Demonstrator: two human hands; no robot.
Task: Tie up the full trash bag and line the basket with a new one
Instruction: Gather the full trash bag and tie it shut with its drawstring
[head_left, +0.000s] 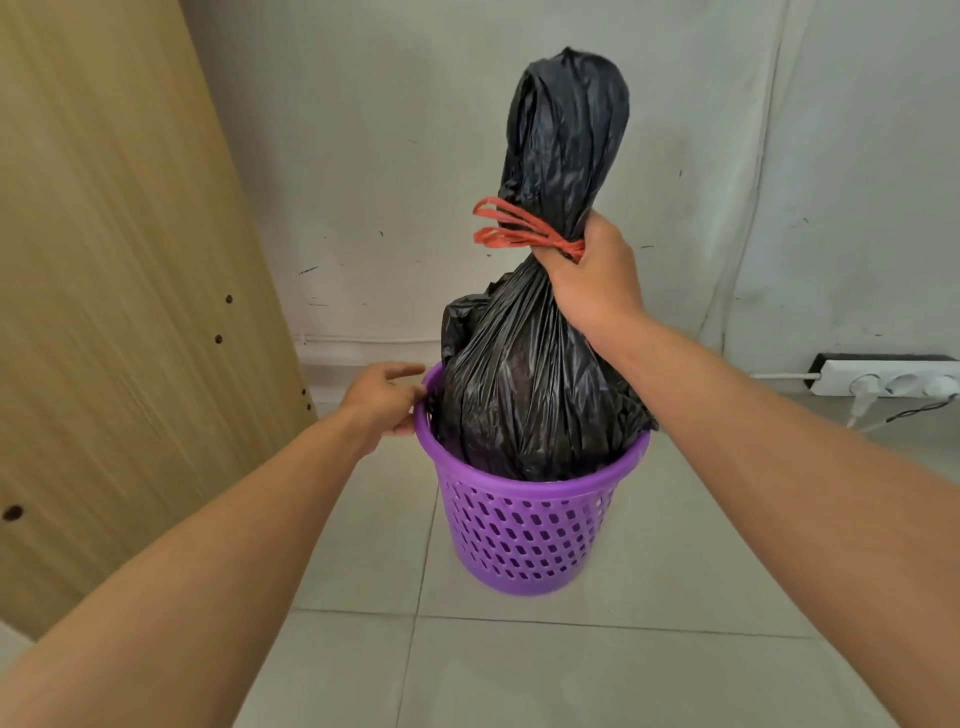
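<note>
right hand (592, 280) grips bag (519, 395) neck above basket (530, 525).

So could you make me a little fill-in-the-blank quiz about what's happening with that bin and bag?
1. The right hand grips the neck of the ____ bag.
2. The tie round the bag's neck is ____ in colour.
3. The left hand holds the rim of the ____ basket.
4. The bag's bottom part is inside the ____.

Missing words: black; red; purple; basket
</note>
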